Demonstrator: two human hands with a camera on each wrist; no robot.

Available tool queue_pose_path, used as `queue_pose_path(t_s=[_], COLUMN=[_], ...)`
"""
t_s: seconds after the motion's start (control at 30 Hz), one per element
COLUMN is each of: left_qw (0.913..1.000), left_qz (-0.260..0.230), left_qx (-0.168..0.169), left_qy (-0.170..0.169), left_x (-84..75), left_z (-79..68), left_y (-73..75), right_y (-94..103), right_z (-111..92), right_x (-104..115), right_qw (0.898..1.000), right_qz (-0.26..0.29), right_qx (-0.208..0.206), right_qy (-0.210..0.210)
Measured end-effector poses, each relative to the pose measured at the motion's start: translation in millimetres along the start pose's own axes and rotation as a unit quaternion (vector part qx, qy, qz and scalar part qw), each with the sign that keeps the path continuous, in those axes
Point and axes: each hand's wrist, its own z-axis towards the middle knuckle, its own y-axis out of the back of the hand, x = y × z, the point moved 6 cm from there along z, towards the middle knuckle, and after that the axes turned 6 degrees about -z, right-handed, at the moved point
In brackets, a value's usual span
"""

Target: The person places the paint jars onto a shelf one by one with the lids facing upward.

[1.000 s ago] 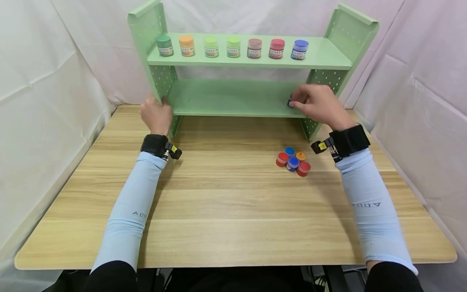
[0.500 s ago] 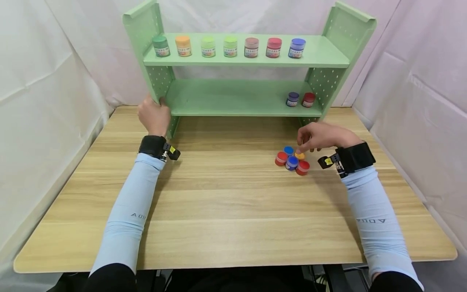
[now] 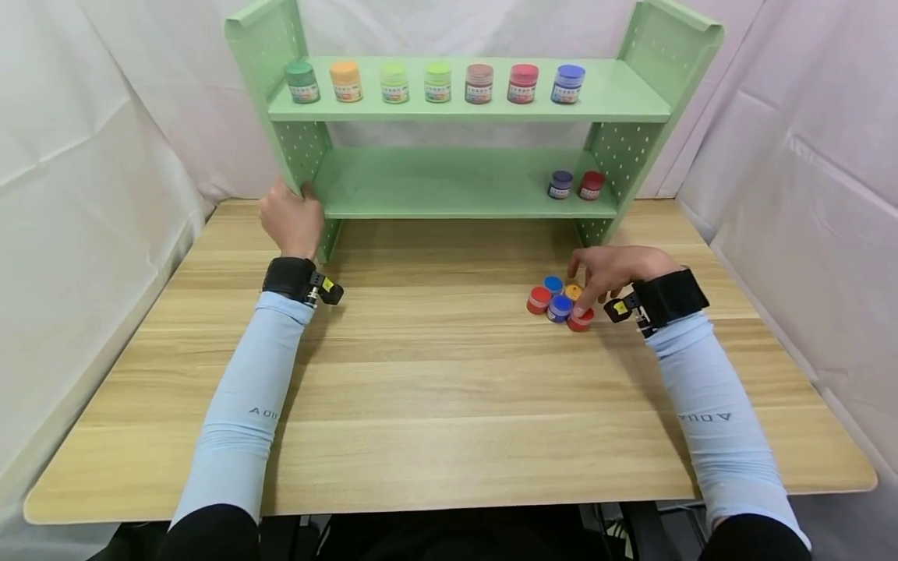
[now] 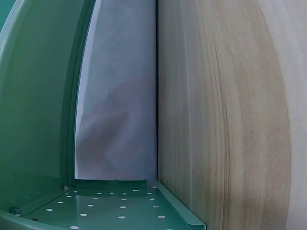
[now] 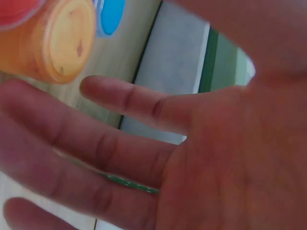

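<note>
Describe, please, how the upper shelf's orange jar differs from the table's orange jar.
The shelf jar stands apart from its neighbours; the table jar is clustered with others beside the right hand. In the head view, the shelf jar shows a label; the table jar shows mainly its lid. Both have orange lids.

Top centre of the head view: one green rack. One upper shelf carries seven jars. One lower shelf carries two jars, right of frame centre. Below these, one table carries five jars: two red, two blue, one orange. One left hand and one right hand appear.
</note>
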Motion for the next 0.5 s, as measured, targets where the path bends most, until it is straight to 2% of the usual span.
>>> queue_pose_path(t_s=[0.3, 0.5], left_qw=[1.0, 0.9999], left_qz=[-0.004, 0.0], left_qx=[-0.001, -0.009], left_qy=[0.001, -0.011], left_x=[-0.4, -1.4], left_z=[-1.2, -0.9], left_y=[1.1, 0.8], right_y=[-5.5, -5.0], right_z=[4.4, 2.1], right_x=[2.8, 0.4], right_qw=[1.0, 0.999], right_qz=[-0.008, -0.001], right_qx=[0.015, 0.021], right_qy=[-0.019, -0.024])
